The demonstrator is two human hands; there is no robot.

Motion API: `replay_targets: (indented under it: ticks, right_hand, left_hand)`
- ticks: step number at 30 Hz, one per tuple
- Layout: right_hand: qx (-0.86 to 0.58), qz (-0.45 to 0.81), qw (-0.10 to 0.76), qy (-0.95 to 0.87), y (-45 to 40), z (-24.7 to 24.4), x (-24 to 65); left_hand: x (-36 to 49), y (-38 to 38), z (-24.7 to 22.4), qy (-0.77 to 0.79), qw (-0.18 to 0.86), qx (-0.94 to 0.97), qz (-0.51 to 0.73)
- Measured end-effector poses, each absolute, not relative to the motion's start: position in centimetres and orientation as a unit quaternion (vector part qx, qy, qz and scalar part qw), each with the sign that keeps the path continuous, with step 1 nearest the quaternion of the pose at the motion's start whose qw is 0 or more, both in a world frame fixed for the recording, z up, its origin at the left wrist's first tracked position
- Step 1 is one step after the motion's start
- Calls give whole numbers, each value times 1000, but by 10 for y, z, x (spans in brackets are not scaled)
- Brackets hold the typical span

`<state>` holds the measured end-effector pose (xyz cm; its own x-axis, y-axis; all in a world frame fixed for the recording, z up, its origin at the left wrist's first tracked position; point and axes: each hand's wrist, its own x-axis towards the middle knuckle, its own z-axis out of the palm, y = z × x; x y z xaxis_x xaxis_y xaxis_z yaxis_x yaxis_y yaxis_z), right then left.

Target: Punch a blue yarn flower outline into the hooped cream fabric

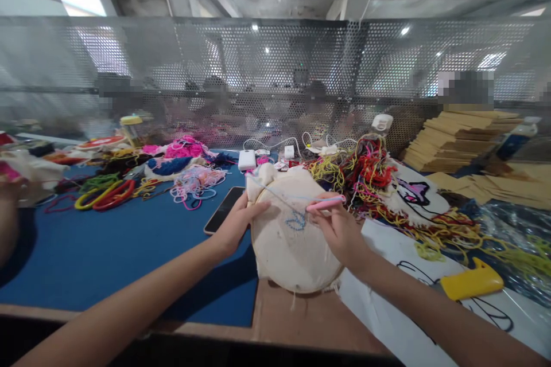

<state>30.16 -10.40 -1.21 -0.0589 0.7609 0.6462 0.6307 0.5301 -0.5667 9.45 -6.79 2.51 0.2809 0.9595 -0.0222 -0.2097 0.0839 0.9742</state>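
A round embroidery hoop (297, 258) with cream cloth stretched over it leans toward me at the table's front edge. My left hand (241, 219) grips its left rim, the thumb lying over the cloth. In my right hand (336, 228) is a pink punch needle (326, 202), pinched between thumb and fingers near the cloth's right side. Light blue yarn runs from the tool across the upper cloth. Blue stitches (295, 221) form a small looped outline near the middle. The needle's tip is too small to make out. A dark phone (224, 210) lies just behind my left hand.
Tangled yarn heaps (372, 169) lie behind the hoop to the right. Red-handled scissors (114, 195) rest at left. A yellow-handled cutter (471, 281) lies on white paper at right, before stacked brown envelopes (456, 137). Another person's hand (8, 200) shows at far left.
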Motion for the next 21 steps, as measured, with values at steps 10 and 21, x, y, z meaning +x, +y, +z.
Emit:
replay_targets:
  ticks: [10,21]
  right_hand:
    - [-512,143,386,-754,-104,-15,297]
    - [-472,115,430,-761,-115,-8,295]
  left_hand:
    - [86,-47,27,473,681,462,316]
    - [93,-50,16,423,592,592,347]
